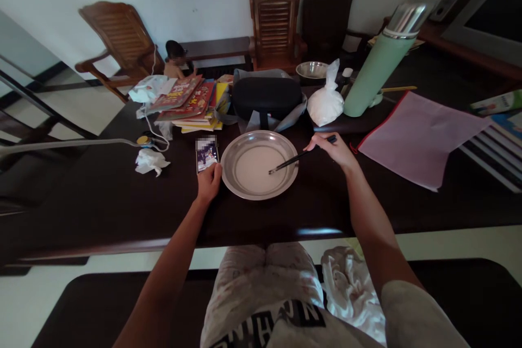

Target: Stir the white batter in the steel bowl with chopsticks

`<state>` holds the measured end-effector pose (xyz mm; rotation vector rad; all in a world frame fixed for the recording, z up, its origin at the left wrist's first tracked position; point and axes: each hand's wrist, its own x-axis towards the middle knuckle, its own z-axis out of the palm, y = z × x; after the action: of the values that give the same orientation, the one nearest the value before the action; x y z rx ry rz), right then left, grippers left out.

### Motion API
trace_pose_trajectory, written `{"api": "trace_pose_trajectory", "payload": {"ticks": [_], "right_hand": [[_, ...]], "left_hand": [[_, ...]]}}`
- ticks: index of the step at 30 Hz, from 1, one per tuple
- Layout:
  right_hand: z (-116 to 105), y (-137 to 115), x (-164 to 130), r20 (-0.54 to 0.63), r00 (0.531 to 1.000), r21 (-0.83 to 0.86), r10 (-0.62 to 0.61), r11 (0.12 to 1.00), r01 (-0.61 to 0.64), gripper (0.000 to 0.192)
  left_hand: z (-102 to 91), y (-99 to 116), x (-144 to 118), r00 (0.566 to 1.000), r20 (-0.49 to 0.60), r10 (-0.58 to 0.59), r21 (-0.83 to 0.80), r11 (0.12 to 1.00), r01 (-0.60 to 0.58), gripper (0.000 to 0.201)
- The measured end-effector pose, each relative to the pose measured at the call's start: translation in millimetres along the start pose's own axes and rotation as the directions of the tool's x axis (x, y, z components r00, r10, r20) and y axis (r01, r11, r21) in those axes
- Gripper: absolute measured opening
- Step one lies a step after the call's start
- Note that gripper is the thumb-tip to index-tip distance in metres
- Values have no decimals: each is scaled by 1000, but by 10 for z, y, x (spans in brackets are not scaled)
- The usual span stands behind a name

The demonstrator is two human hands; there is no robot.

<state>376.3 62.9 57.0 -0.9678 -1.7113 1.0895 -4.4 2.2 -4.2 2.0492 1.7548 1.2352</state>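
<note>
Gripping thin, stiff chopsticks (299, 156) near their top, the right hand (332, 149) dips the tips into pale liquid in the light, slippery steel pan (260, 165) at frame centre, while the left hand (209, 182) curls loosely against the phone (206, 153).

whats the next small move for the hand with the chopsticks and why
Probably a short sweep of the chopsticks through the pale liquid in the metal dish. The right hand has them in a closed grip with the tips inside the dish, at or near the liquid's surface. The left hand rests on the phone beside the rim, so the dish itself is unsteadied; keep the stroke gentle.
</note>
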Motion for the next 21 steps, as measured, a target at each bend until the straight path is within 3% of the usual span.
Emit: {"api": "trace_pose_trajectory", "payload": {"ticks": [4, 10, 16, 21], "right_hand": [[79, -2, 4, 179, 984, -15, -11, 1000, 14, 39], [11, -23, -8, -12, 1000, -14, -9, 1000, 9, 42], [72, -54, -7, 157, 987, -49, 13, 999, -5, 42], [17, -28, -16, -29, 1000, -18, -12, 1000, 11, 41]], "left_hand": [[2, -3, 1, 1000, 2, -10, 11, 1000, 10, 47], [-9, -5, -4, 1000, 4, -9, 14, 1000, 9, 46], [-15, 9, -3, 1000, 8, -17, 16, 1000, 17, 46], [-17, 15, 0, 1000, -1, -4, 34, 999, 4, 47]]}}
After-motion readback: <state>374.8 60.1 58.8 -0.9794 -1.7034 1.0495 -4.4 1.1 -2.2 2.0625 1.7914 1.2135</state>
